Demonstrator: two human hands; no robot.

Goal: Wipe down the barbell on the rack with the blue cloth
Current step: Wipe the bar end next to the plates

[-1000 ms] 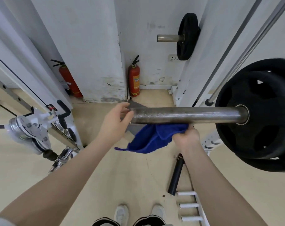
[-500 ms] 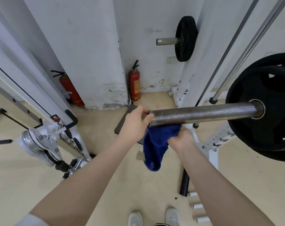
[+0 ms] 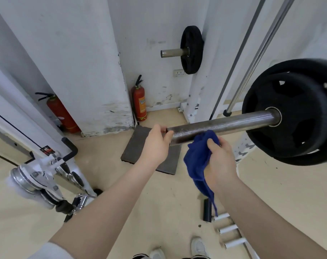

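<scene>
While the barbell [image 3: 222, 126] runs level from a pair of black weight plates [image 3: 293, 116] at the right toward the middle of the view, its bare steel sleeve ends at the left hand [image 3: 157, 144], whose fingers curl around the tip. Just below the sleeve, the right hand [image 3: 219, 161] is clenched on the blue cloth [image 3: 198, 157], its bunched top touching the underside of the steel and its tail hanging down. Beneath lies a dark floor mat [image 3: 138, 146]; a red fire extinguisher [image 3: 140, 101] stands by the wall.
</scene>
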